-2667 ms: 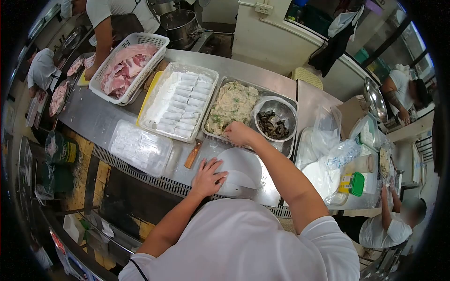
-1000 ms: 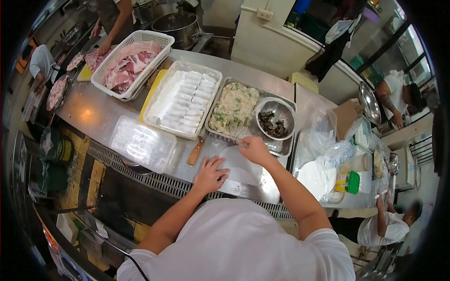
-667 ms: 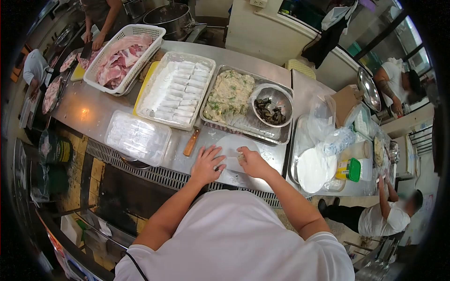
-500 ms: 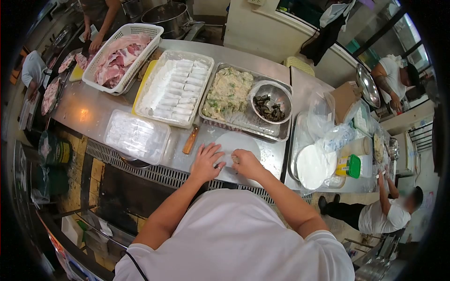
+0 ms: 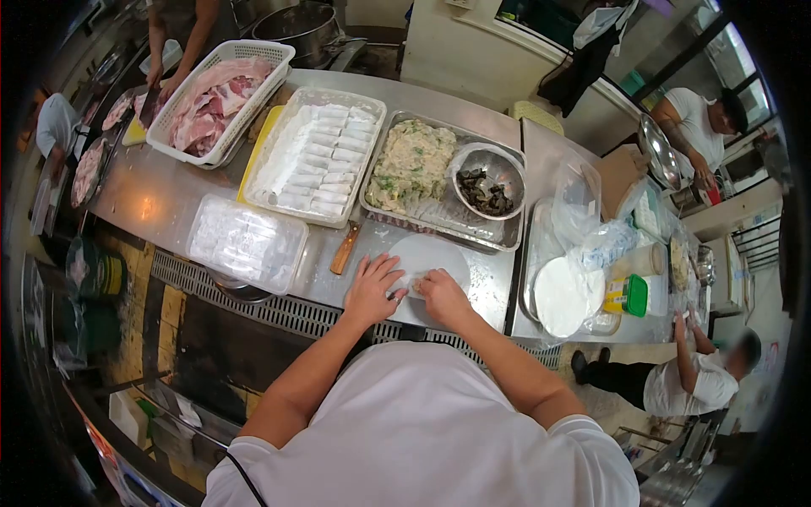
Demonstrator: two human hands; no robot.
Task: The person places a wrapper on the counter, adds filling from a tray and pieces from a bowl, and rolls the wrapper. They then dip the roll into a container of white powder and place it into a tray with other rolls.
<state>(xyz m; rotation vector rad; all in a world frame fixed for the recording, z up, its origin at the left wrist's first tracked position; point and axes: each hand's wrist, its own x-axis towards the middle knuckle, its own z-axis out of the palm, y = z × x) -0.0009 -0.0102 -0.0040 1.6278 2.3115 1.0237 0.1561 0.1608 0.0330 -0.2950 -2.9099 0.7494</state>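
A thin round white wrapper [image 5: 435, 251] lies on the steel worktop in front of me. My left hand [image 5: 372, 289] rests at the wrapper's left edge, fingers stretched out and slightly spread. At its near part, my right hand [image 5: 445, 297] has its fingers bent together on a small lump of pale filling [image 5: 416, 292], mostly hidden by the fingers. Just beyond is a metal tray [image 5: 405, 218] of chopped filling with green bits [image 5: 410, 165]. In that tray sits a steel bowl [image 5: 517, 182] with dark pieces. A wooden-handled knife [image 5: 345, 249] lies left of the wrapper.
A white tray [image 5: 274, 173] of floury rolls and a lidded plastic box [image 5: 245, 241] are on the left, beyond them a basket [image 5: 224, 160] of raw meat. On the right are a white round stack [image 5: 559, 297] and a green-lidded tub [image 5: 635, 296]. Co-workers stand around.
My right hand has shifted slightly left, closer to my left hand, its fingers still on the filling. My left hand stays nearly in place. A co-worker at the right has moved their arms.
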